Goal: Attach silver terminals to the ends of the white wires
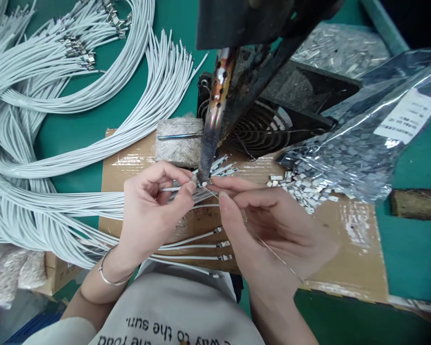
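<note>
My left hand [153, 211] is closed in a pinch on the end of a white cable [169, 189]. At its fingertips a small metal connector [206, 183] sits right under the dark tip of a soldering iron [209, 143], which points down. My right hand [269, 230] is closed on a thin solder wire [277, 256] between thumb and fingers; the wire's upper end reaches the connector. The right index fingertip is beside the connector, and I cannot tell if it touches. Below the hands lie several cables with metal connectors [223, 244] on their ends.
White cable bundles [129, 129] spread over the left. Behind the iron stands a black fan [262, 127], beside a wrapped block [177, 151]. Loose metal connectors [309, 189] spill from a clear bag [366, 139] at right. Cardboard [345, 258] covers the green table [413, 254].
</note>
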Demonstrator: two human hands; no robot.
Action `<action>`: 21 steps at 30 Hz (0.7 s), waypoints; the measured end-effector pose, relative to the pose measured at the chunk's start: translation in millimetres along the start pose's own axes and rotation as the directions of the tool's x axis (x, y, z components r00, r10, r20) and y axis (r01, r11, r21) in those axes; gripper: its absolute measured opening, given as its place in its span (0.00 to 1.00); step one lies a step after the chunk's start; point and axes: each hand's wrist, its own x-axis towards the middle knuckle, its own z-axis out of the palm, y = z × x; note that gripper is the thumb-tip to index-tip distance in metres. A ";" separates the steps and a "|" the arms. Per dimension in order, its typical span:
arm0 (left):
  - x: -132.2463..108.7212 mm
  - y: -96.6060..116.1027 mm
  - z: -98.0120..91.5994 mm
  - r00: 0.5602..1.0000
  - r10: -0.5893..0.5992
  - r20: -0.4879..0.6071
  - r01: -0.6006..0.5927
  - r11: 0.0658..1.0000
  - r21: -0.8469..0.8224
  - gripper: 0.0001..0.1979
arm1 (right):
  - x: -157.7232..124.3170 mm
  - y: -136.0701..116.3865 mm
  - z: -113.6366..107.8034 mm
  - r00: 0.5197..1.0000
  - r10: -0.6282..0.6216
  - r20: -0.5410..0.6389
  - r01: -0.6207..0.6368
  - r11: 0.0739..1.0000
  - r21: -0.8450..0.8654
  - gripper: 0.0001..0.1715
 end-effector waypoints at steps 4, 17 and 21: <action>-0.1 -1.2 -0.7 1.000 0.010 0.000 -0.010 1.000 0.007 0.07 | 0.1 0.3 -0.8 1.000 -0.008 0.006 0.008 1.000 -0.008 0.12; -1.1 -2.1 -0.4 0.999 0.041 -0.010 -0.041 0.999 0.018 0.07 | 0.6 0.3 0.4 1.000 -0.029 0.008 0.029 0.999 -0.017 0.13; -1.1 -2.6 -0.4 0.999 0.032 0.000 -0.032 0.999 0.021 0.07 | 0.6 2.1 -0.4 1.000 -0.025 0.009 0.025 0.999 -0.033 0.12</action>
